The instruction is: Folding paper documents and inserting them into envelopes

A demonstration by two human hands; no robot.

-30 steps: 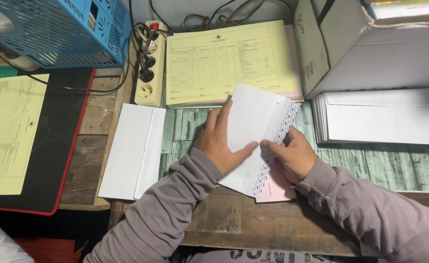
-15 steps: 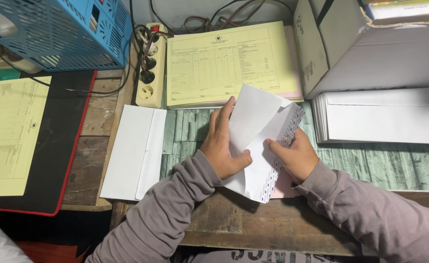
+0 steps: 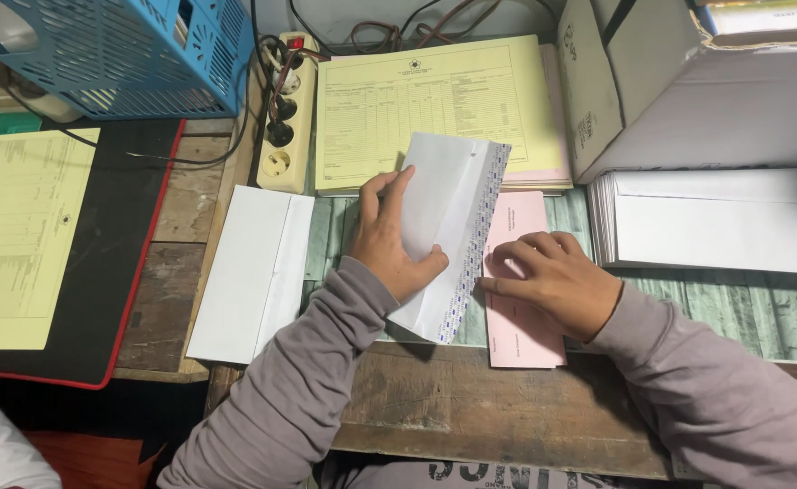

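white envelope [image 3: 448, 226], flap open, patterned inner lining showing along its right edge. it stands tilted off the desk, lower corner near the wooden front edge, upper end over the bottom of the yellow form.

left hand [image 3: 389, 240] holds the envelope: thumb across its front face, fingers curled round the left edge behind. a firm clasp, not a fingertip pinch.

right hand [image 3: 552, 276] lies on the pink slip [image 3: 521, 272], which is flat on the desk just right of the envelope, touching or nearly touching the open flap edge. fingers are bent and close together, tips pressing down on the slip's left part; nothing is lifted between them yet.

step in hand, as i judge it: envelope held open and ready, slip being gathered for insertion. the slip is not yet inside.

next move seems to call for getting a fingertip under the slip's edge, lifting it, and lining its narrow end with the envelope mouth while the left hand keeps the mouth open.

around: a white envelope lying flat [image 3: 254, 272] to the left; a yellow printed form [image 3: 435, 100] behind; a stack of white envelopes [image 3: 715, 222] to the right; a cardboard box [image 3: 688, 81] above the stack; a power strip [image 3: 281, 118]; a blue plastic basket [image 3: 127, 54] at far left; a second yellow form on a black pad [image 3: 18, 235].
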